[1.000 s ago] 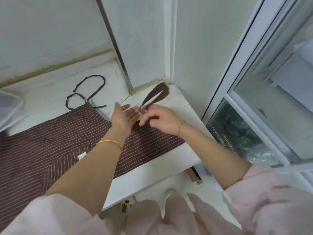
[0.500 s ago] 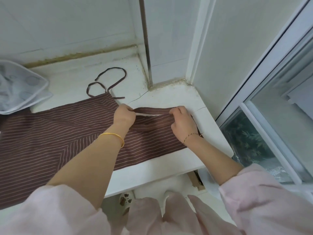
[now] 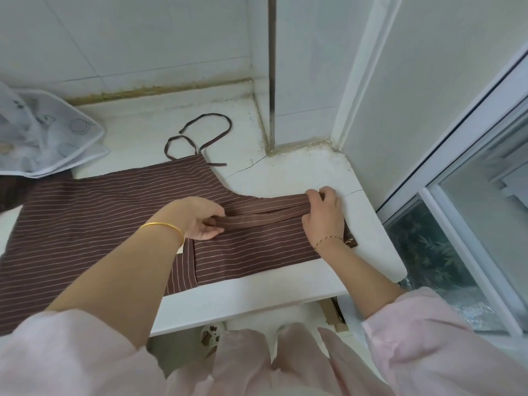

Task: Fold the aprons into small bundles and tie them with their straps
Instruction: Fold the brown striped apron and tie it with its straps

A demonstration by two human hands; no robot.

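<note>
A brown apron [image 3: 94, 221] with thin pale stripes lies flat across the white ledge [image 3: 285, 290]. Its far right edge is turned over into a narrow folded band [image 3: 263, 217]. My left hand [image 3: 200, 217] pinches the left end of that band. My right hand [image 3: 324, 212] grips the right end, near the ledge's corner. A thin brown strap [image 3: 205, 135] lies in loose loops on the ledge beyond the apron.
A pale mesh cover [image 3: 43, 138] sits at the far left of the ledge. Tiled walls and a corner post [image 3: 271, 67] close off the back. A window frame [image 3: 445, 172] runs along the right. The ledge ends just right of my right hand.
The apron's right end, earlier loose under my hands, now has its edge folded toward me into a band. My hands have moved apart and nearer along it, each holding one end.
</note>
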